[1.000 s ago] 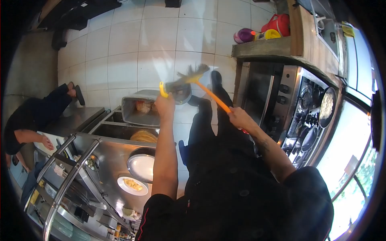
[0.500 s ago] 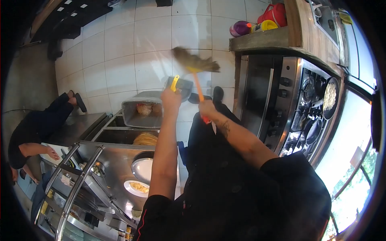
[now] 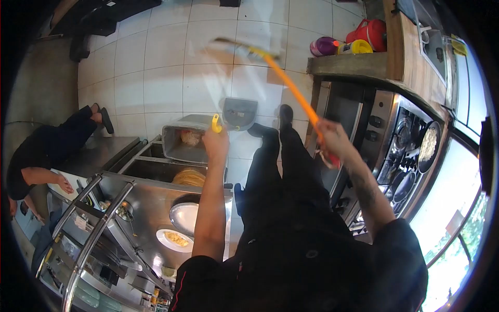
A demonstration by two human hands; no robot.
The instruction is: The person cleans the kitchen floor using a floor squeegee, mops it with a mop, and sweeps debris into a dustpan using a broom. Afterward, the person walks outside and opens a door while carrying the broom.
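Note:
My left hand (image 3: 215,143) is closed round the yellow handle of a grey dustpan (image 3: 241,109), held near my feet beside a grey bin (image 3: 171,148). My right hand (image 3: 332,139) grips the orange stick of a broom (image 3: 292,86), out to the right near the oven front. The broom head (image 3: 249,49) is over the tiles beyond the dustpan, seen edge-on and blurred. Inside the bin lies some pale and reddish stuff (image 3: 191,137) that I cannot make out.
On the right is a stove (image 3: 397,130) with a pan of pale food (image 3: 429,147). Bottles and a red jug (image 3: 370,35) stand on a ledge. A steel counter (image 3: 150,208) at left holds a plate of food (image 3: 175,240). Another person (image 3: 39,156) is at far left.
My right hand has moved right with the broom, whose stick now slants and whose head is farther from me. The dustpan has turned, showing more of its inside.

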